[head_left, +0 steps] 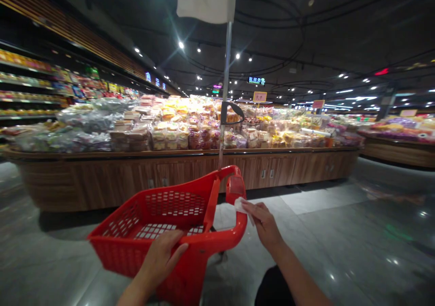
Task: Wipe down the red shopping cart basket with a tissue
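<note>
A red plastic shopping cart basket (159,215) stands in front of me on the shop floor, and nothing shows inside it. My left hand (162,257) grips the near rim, fingers wrapped over the edge. My right hand (264,224) pinches a small white piece of paper or tissue (240,205) beside the basket's right handle (235,189). A metal pole (224,102) rises from the cart and carries a white flag (205,0) at its top.
A long wooden display counter (183,172) piled with packaged bread and baked goods runs across ahead. Shelves of goods (30,84) line the left wall. Another display stand (397,150) sits at the right. Glossy grey floor (356,242) stretches to the right.
</note>
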Tool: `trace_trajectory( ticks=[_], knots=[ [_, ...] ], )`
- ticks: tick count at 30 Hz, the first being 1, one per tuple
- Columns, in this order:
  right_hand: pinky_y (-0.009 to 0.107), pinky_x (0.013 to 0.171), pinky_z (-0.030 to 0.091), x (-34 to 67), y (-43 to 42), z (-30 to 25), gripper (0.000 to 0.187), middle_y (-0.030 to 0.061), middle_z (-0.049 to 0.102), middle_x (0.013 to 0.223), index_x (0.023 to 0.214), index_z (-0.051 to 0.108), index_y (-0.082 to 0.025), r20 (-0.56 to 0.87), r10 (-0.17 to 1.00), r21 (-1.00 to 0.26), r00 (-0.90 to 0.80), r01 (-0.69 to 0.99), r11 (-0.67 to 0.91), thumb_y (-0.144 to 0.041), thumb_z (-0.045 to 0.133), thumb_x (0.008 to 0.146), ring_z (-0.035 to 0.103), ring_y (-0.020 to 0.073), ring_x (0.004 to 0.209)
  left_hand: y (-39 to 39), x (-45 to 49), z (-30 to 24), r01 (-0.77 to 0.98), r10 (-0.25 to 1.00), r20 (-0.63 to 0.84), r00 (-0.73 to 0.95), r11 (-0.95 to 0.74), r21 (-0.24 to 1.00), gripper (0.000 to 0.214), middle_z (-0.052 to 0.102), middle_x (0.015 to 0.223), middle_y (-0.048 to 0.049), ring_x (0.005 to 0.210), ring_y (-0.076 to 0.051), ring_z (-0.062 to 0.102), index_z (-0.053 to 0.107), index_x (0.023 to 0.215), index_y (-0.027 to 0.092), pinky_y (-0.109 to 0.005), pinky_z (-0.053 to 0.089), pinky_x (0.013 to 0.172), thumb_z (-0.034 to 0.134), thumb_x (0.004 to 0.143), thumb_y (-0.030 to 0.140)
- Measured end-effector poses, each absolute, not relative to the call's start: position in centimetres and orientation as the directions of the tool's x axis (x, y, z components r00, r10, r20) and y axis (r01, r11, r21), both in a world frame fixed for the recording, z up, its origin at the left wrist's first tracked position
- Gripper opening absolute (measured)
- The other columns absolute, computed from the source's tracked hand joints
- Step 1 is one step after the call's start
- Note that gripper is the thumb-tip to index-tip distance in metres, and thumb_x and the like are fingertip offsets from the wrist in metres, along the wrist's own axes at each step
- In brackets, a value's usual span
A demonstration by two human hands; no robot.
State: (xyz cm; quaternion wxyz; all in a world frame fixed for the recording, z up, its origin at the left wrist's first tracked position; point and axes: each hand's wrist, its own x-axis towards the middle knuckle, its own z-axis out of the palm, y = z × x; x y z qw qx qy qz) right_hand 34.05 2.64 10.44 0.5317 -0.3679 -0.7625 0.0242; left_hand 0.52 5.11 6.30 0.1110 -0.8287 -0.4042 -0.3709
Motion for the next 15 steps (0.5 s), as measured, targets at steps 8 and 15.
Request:
trace_trajectory(
  ticks=[8, 15],
  knots=[
    [0.037, 0.077, 0.049, 32.6, 2.1, 11.1, 0.051, 0.0007, 0.062, 0.124, 0.122, 0.057, -0.031, 0.783, 0.572, -0.395, -0.244, 0.515, 0.761, -0.001, 0.039, 0.085, 0.054, 0.0186, 0.087, -0.1, 9.0, 10.9, 0.738, 0.439, 0.790, 0.428, -0.674, -0.026, 0.046, 0.066, 0.113, -0.0096, 0.101, -0.022, 0.062, 0.053, 0.121, 0.020, -0.035, 0.052, 0.086, 0.057, 0.081, 0.042],
    [0.038, 0.079, 0.047, 32.8, 3.4, 13.6, 0.038, 0.0033, 0.065, 0.118, 0.116, 0.062, -0.025, 0.723, 0.477, -0.103, -0.500, 0.605, 0.790, -0.007, 0.045, 0.088, 0.054, 0.0200, 0.088, -0.9, 13.9, 11.4, 0.762, 0.492, 0.749, 0.443, -0.647, -0.025, 0.039, 0.070, 0.081, -0.0057, 0.068, -0.019, 0.064, 0.057, 0.116, 0.021, -0.031, 0.051, 0.063, 0.058, 0.081, 0.038]
  ],
)
